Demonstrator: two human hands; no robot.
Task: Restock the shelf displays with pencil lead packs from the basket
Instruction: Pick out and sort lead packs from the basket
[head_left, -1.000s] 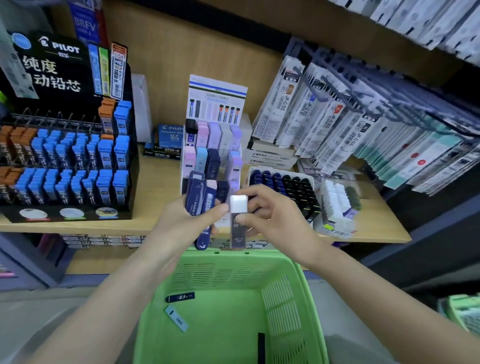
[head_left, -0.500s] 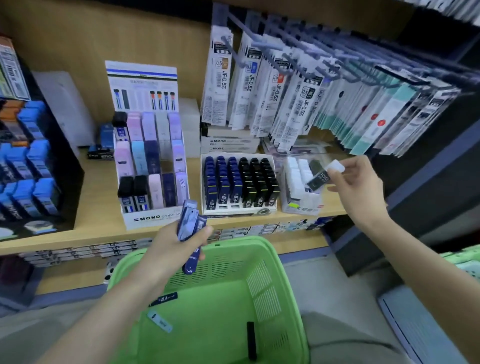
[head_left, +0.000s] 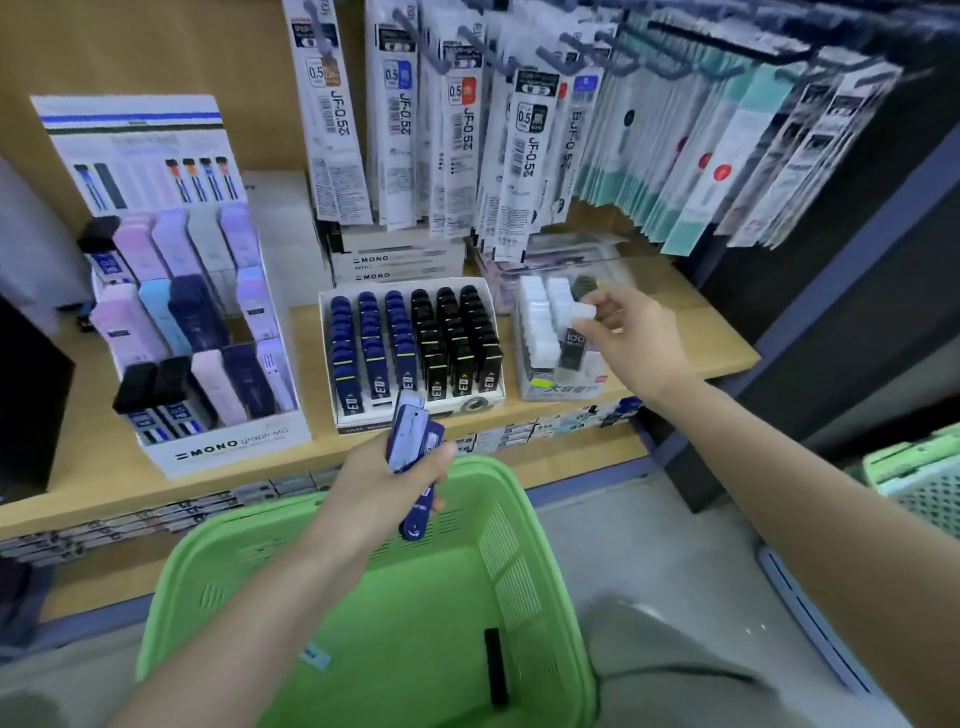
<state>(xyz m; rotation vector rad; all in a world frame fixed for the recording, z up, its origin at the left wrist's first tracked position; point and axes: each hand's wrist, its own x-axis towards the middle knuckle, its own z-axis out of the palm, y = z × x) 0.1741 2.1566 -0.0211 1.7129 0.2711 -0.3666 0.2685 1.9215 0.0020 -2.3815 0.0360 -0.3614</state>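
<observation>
My left hand (head_left: 387, 480) grips a small bunch of dark blue lead packs (head_left: 413, 444) above the back rim of the green basket (head_left: 218, 577). My right hand (head_left: 636, 335) pinches a white-capped dark lead pack (head_left: 574, 340) by its cap and holds it upright in the clear display box (head_left: 550, 387) at the shelf's right end, among other white-capped packs. In the basket lie a black pack (head_left: 496, 667) and a light blue one (head_left: 314, 656), partly hidden by my left forearm.
On the wooden shelf (head_left: 88, 467) stand a MONO graph display (head_left: 192, 332) with pastel and dark packs and a white tray (head_left: 413, 348) of blue and black packs. Refill packets (head_left: 462, 130) hang on hooks above. A pale crate (head_left: 930, 483) sits at the right.
My right hand has carried the white-capped pack from the basket rightward and lowered it into the clear display box. My view has swung right; the left hand keeps its blue packs.
</observation>
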